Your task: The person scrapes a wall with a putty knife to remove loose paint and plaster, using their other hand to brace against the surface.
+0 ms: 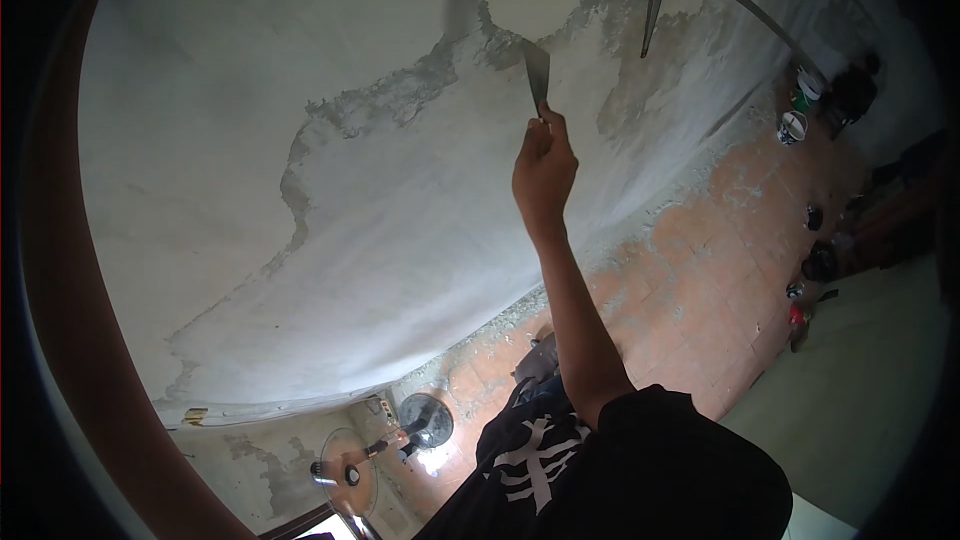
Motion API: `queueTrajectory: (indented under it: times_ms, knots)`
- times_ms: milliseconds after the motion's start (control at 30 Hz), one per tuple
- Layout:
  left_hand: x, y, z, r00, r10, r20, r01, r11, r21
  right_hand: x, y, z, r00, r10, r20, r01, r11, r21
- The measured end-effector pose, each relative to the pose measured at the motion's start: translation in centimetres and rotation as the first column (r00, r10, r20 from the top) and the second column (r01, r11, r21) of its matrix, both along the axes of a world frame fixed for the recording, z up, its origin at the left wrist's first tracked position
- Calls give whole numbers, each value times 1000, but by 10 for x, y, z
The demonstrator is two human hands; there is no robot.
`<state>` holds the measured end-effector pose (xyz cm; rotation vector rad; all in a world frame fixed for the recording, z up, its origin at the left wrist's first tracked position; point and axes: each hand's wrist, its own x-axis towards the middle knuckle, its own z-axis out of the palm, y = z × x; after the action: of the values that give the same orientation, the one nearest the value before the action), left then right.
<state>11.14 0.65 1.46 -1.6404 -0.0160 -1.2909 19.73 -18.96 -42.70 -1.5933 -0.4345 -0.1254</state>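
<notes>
My right hand (545,170) is raised toward the wall and closed around the handle of a putty knife (538,68). Its blade points up and overlaps the ragged edge of a broken plaster layer on the wall (400,210). Below that edge the surface is pale and smooth; rough grey patches run along the break. A blurred brown band, apparently my left arm (60,240), curves down the left side close to the camera. My left hand lies outside the picture.
A dark bent strip (745,0) shows at the upper right. Buckets (792,127) stand at the far end of the tiled floor (690,270), which has debris along the wall. A fan (350,475) and a round dark tub (426,422) are at lower left.
</notes>
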Motion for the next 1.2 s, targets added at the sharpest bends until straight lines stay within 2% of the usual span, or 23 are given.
queueTrajectory:
  times_ms: [67,133,167,200,267,300,333,367,433,467,533,567,633,700,767,833,900,933,967,1033,1067,1167,1200]
  knots:
    - [-3,-7,-5,998,-4,64,5,1000,-7,-6,9,-20,984,-61,168,49,996,78]
    - [-10,-10,1,985,164,57,-161,985,-55,7,2,-15,989,-26,144,17,998,65]
    - [-10,-7,4,986,158,60,-155,987,-51,15,-4,-14,993,24,116,-29,999,42]
    - [-12,-3,8,980,192,57,-189,981,-53,28,0,-28,970,-46,237,25,996,89]
    - [-8,-11,1,974,219,63,-215,975,-57,34,1,-34,959,-41,279,19,996,84]
    - [-6,-23,-13,980,184,81,-170,972,-161,33,-1,-37,951,-24,309,3,998,70]
    - [-1,-33,-22,985,142,99,-113,960,-258,27,-5,-34,967,2,254,-15,999,50]
    - [-1,-31,-17,987,128,101,-99,962,-253,23,-6,-34,967,-12,255,-2,998,55]
    - [-7,-23,-5,951,271,150,-269,963,-34,26,-3,-36,961,-14,277,18,1000,-12]
    - [-5,-18,-5,953,262,155,-259,965,-38,33,3,-36,946,-68,317,52,997,58]
    - [4,-17,-13,988,58,141,-41,992,-120,26,0,-36,961,-52,271,35,997,66]
    - [1,-17,-12,987,63,149,-45,992,-118,26,2,-32,969,-17,245,-4,996,86]
    - [-4,-37,-15,939,310,147,-292,947,-134,18,0,-31,976,-7,215,-11,996,83]
    - [-6,-45,-13,944,311,108,-286,937,-201,18,-3,-32,972,-3,235,1,1000,10]
    - [-5,-41,-8,947,315,56,-288,916,-278,28,-3,-28,966,-14,258,-1,998,56]
    - [-6,-27,2,997,16,-80,-18,999,-30,27,-2,-27,962,-16,273,-9,996,91]
    - [-8,-24,-1,997,10,-77,-13,999,-50,10,2,-30,976,-14,216,-8,995,102]
    - [-6,-27,1,998,-8,-61,5,998,-55,3,0,-35,968,-14,250,15,1000,-3]
    - [-5,-24,5,998,-11,-55,8,999,-46,7,2,-31,966,-20,256,19,1000,7]
    - [-3,-16,9,999,10,-42,-5,993,115,14,-1,-17,958,-71,278,45,994,98]
    - [-4,-13,10,999,12,-44,-7,993,115,19,-5,-10,987,-38,158,24,996,87]
    - [-6,-14,7,998,35,-48,-30,995,99,12,-11,-7,994,70,87,-68,997,-26]
    - [-6,-17,5,998,35,-59,-32,998,60,9,-6,-18,985,30,170,-43,997,71]
